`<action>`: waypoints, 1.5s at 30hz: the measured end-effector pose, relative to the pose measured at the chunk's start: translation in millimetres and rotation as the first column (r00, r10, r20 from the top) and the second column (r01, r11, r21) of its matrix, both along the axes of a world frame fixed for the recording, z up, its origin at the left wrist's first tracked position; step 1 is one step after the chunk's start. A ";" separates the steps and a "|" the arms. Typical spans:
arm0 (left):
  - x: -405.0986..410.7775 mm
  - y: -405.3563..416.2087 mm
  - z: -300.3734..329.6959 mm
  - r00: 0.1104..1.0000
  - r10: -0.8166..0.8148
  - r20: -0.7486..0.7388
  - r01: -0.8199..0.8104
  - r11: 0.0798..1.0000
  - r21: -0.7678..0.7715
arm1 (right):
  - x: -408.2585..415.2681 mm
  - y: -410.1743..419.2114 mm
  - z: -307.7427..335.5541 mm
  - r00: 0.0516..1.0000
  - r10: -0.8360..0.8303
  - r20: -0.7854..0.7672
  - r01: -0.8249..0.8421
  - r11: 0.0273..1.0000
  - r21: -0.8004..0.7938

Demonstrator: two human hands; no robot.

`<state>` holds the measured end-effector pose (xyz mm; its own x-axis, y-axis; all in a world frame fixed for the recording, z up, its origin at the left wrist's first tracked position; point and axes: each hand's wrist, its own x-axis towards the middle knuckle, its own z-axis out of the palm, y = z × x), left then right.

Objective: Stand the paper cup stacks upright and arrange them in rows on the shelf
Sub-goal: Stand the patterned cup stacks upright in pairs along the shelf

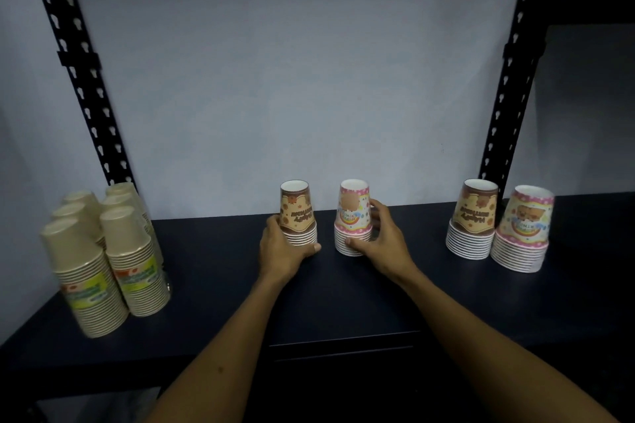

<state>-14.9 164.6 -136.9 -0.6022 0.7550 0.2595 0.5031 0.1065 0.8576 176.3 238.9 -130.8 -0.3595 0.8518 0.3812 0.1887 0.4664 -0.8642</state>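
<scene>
Dim, bluish light, soft focus, edges bowed, left cups perhaps blurred

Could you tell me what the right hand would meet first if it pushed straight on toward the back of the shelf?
Beyond the pink cup stack that the right hand already grips, the shelf looks free back to the pale wall, so probably the wall; depth is hard to judge.
</scene>
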 end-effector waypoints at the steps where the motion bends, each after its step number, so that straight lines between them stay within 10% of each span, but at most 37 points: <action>1: 0.3 -0.3 -1.2 1.000 -0.012 -0.020 0.012 1.000 -0.021 | 0.2 0.5 0.3 1.000 0.012 0.014 -0.012 1.000 -0.012; 7: 1.4 0.1 -3.7 0.994 -0.070 -0.088 0.055 0.985 -0.166 | -1.5 0.0 0.0 0.994 0.047 0.095 -0.043 0.998 -0.042; 45: -3.5 -1.6 -5.0 0.988 -0.156 0.020 0.155 0.987 0.042 | -0.4 2.5 -2.9 0.997 0.020 0.071 -0.019 1.000 -0.014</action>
<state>-18.4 163.0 -141.9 -0.4848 0.8290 0.2787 0.4904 -0.0062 0.8715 175.9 241.4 -133.8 -0.4024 0.8491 0.3424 0.2410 0.4590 -0.8551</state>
